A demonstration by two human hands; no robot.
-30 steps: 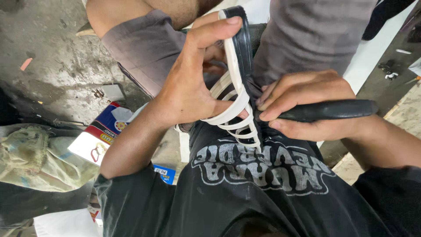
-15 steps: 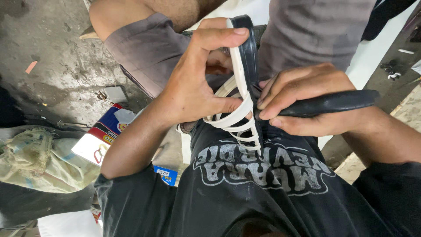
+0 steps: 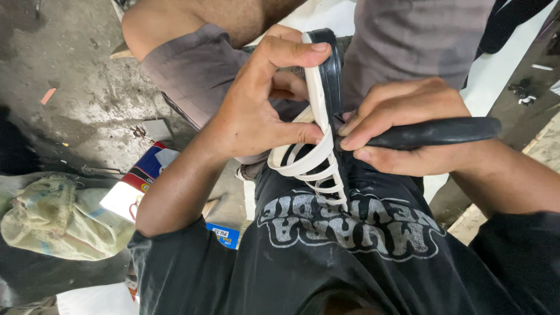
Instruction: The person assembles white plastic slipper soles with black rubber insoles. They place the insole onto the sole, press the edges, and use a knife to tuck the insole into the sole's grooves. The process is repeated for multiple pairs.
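My left hand [image 3: 256, 111] grips a sandal [image 3: 321, 99] with white straps and a black sole edge, held upright against my lap; the thumb presses the white straps and the fingers curl over the top. My right hand [image 3: 402, 122] is closed around a black tool handle [image 3: 437, 133] that sticks out to the right. Its working end is pressed at the sandal's black edge and is hidden by my fingers. The sandal's lower straps [image 3: 326, 181] rest on my black printed shirt [image 3: 350, 233].
My knees in grey shorts [image 3: 192, 70] frame the sandal. On the stained concrete floor [image 3: 76, 76] at left lie a dirty cloth sack [image 3: 52, 216] and a red, white and blue carton [image 3: 140, 181]. A white sheet [image 3: 496, 70] lies at the right.
The view has drawn slightly closer. Both hands keep their hold; the right hand with the tool has shifted a little along the sandal's edge.
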